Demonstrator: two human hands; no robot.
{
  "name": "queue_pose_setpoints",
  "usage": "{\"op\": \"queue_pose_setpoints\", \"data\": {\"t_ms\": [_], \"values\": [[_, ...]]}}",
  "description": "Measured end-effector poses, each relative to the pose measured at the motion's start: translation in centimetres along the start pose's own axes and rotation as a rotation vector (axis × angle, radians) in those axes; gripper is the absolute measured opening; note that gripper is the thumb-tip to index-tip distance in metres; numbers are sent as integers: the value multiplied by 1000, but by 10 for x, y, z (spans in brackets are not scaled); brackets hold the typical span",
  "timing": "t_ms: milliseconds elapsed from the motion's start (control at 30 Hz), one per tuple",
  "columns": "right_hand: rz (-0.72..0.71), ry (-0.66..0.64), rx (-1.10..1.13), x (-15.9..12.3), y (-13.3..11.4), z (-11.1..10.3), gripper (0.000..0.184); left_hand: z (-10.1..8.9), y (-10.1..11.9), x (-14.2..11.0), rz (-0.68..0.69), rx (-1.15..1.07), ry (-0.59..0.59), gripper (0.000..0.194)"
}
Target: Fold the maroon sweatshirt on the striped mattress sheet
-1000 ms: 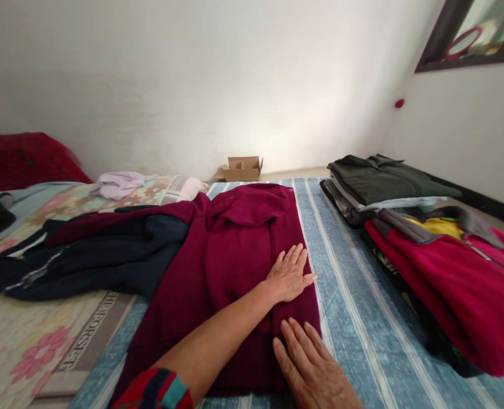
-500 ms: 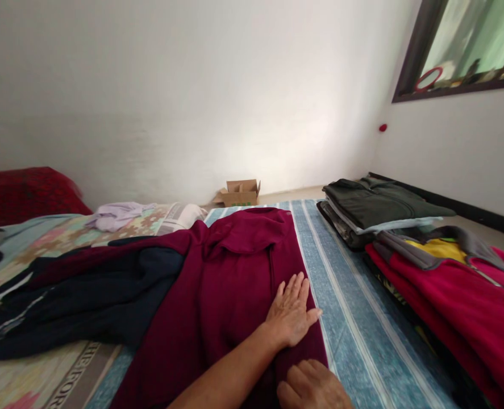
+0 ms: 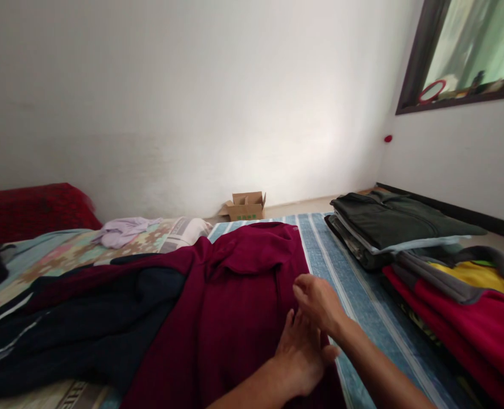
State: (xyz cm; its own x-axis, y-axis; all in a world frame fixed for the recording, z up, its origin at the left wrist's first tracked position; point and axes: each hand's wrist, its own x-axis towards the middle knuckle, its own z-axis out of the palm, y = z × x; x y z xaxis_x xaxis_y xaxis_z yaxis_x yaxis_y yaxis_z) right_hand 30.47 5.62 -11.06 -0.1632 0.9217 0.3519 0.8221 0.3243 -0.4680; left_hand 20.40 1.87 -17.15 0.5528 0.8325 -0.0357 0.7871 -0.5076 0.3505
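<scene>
A maroon garment (image 3: 238,295) lies spread on a blue striped mat (image 3: 362,301). My left hand (image 3: 300,355) rests flat on its right side, fingers stretched forward, partly covered by my right hand. My right hand (image 3: 317,301) reaches in from the right and hovers over the garment's right edge with fingers curled down; what they grip, if anything, is hidden. A dark navy garment (image 3: 76,324) lies over the maroon one's left sleeve.
Folded clothes are stacked on the right: a dark green pile (image 3: 388,224) and a red jacket with grey collar (image 3: 469,301). A cardboard box (image 3: 246,205) stands by the wall. A lilac cloth (image 3: 124,230) and floral quilt (image 3: 64,255) lie to the left.
My right hand has come up from the bottom edge and moved forward over my left hand to the garment's edge. The view has tilted upward a little.
</scene>
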Motion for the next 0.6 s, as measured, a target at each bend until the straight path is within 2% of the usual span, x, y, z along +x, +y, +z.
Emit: {"op": "queue_pose_setpoints", "data": {"t_ms": [67, 133, 267, 333, 400, 500, 567, 600], "values": [[104, 9, 35, 35, 6, 14, 25, 3, -1, 0, -49, -17, -26, 75], [139, 40, 42, 65, 12, 32, 24, 4, -1, -1, -79, -47, -68, 82], [129, 55, 58, 102, 27, 64, 24, -8, -3, -3, -78, -87, -96, 78], [102, 48, 69, 109, 35, 74, 24, -27, -7, -1, -59, -73, -40, 56], [75, 45, 78, 109, 44, 82, 25, -54, -19, 5, -64, -6, 94, 35], [48, 55, 78, 104, 53, 89, 26, -99, -54, 29, -169, 209, 288, 24], [34, 66, 70, 101, 56, 93, 26, -123, -83, 51, -256, 337, 350, 23], [26, 71, 63, 99, 57, 95, 25, -132, -98, 63, -300, 373, 341, 25]]}}
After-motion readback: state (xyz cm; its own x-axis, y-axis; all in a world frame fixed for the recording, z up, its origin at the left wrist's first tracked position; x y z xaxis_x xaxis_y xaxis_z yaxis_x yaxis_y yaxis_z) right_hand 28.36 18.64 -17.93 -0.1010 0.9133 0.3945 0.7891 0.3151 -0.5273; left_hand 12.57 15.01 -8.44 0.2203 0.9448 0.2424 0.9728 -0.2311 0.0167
